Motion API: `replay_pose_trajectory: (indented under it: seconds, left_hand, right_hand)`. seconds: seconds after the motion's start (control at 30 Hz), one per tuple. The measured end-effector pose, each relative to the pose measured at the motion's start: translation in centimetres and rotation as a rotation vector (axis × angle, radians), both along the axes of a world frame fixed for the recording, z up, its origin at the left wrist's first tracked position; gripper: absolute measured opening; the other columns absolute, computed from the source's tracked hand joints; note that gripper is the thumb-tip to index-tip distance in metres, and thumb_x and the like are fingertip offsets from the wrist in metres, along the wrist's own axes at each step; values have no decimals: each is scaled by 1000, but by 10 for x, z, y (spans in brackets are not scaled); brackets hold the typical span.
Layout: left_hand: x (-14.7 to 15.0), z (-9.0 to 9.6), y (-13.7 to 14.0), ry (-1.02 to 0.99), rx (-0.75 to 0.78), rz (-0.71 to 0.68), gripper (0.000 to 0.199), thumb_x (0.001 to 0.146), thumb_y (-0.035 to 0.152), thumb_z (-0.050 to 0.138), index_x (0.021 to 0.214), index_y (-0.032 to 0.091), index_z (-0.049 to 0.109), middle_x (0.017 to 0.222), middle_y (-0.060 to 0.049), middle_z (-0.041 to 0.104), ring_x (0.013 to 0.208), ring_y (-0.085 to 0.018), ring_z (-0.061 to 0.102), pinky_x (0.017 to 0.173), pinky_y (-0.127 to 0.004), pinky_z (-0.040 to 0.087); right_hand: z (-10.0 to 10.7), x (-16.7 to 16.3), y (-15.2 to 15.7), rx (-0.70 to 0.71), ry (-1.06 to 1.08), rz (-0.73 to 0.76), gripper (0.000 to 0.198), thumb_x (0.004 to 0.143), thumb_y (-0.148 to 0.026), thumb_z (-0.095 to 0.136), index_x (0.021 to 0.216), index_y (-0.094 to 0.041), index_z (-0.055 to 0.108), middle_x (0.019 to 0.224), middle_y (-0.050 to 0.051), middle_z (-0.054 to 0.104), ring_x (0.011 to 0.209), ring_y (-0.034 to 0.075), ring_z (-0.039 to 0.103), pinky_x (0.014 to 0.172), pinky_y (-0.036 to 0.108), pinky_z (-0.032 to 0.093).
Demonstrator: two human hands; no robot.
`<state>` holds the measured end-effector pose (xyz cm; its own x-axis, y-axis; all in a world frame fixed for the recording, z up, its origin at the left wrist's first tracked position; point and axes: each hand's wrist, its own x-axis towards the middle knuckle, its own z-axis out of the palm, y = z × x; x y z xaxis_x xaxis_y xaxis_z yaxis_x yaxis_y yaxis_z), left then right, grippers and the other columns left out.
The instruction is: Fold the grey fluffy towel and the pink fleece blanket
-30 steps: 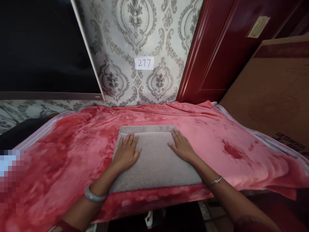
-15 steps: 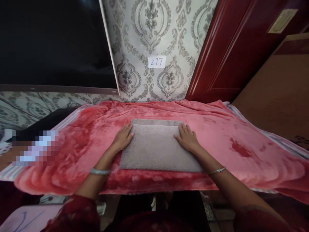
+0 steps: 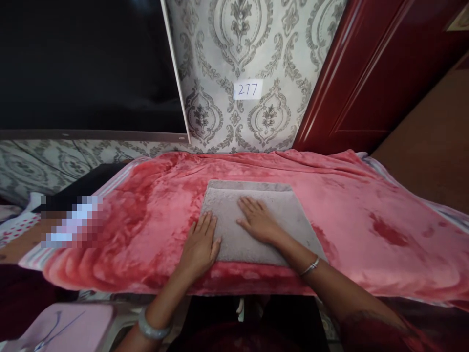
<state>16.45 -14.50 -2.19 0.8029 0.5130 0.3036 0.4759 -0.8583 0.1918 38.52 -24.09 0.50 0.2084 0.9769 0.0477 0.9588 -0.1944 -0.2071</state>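
Note:
A folded grey plush cloth lies flat in the middle of a pink-red fleece blanket. A strip of its lower layer shows along the far edge. My left hand rests at the cloth's near left side, fingers stretched out and partly over its left edge. Flat on the upper middle of the cloth lies my right hand, its fingers spread. Neither hand grips anything.
A large dark screen stands at the back left. Behind the blanket are a patterned wall with a paper label and a dark red door. A pink stool is at the lower left.
My right hand has moved left from the cloth's right edge onto its middle. My left hand has come nearer to me along the left edge. The view has shifted slightly.

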Motion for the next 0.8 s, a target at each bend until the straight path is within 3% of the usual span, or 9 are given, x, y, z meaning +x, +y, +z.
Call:
replay_pose_trajectory:
  seconds: [0.17, 0.3, 0.37, 0.53, 0.63, 0.8]
  left_hand:
    - [-2, -2, 1, -41, -3, -16, 58, 98, 40, 37, 149, 13, 49, 159, -16, 41, 149, -31, 36, 119, -56, 34]
    - [-2, -7, -1, -113, 7, -11, 54, 98, 39, 39, 146, 18, 53, 157, -13, 45, 147, -30, 39, 120, -54, 35]
    - [-3, -7, -3, -122, 4, -4, 54, 98, 39, 41, 145, 18, 54, 157, -13, 46, 147, -31, 40, 119, -54, 36]
    - [-4, 3, 4, -132, -64, -22, 52, 97, 37, 44, 143, 18, 56, 152, -15, 51, 141, -31, 47, 116, -56, 39]
    - [8, 18, 25, -139, -116, -24, 50, 98, 30, 39, 142, 17, 56, 149, -14, 55, 140, -28, 49, 118, -54, 37]
    - [45, 32, 62, 28, -155, -88, 58, 97, 28, 39, 154, 15, 40, 162, -15, 37, 152, -29, 30, 122, -59, 26]
  right_hand:
    - [1, 64, -36, -76, -79, -278, 72, 101, -48, 32, 161, -9, 23, 168, 15, 15, 156, 27, 12, 124, 51, 15]
    - [11, 67, -40, -118, -109, -404, 70, 100, -42, 35, 158, -4, 28, 166, 20, 19, 154, 31, 17, 123, 54, 17]
    - [18, 48, -25, -80, -95, -337, 66, 100, -38, 35, 158, -8, 30, 166, 18, 20, 154, 32, 17, 121, 57, 18]
    - [27, -13, 31, -18, 17, 78, 64, 99, -31, 35, 161, -17, 27, 168, 9, 17, 156, 27, 12, 122, 56, 18]
    - [24, -28, 55, -8, 36, 117, 63, 99, -28, 34, 160, -16, 28, 168, 10, 20, 155, 25, 14, 123, 55, 16]
    - [11, -18, 60, 61, 10, 120, 61, 102, -36, 32, 160, -17, 28, 167, 8, 22, 155, 24, 15, 124, 51, 12]
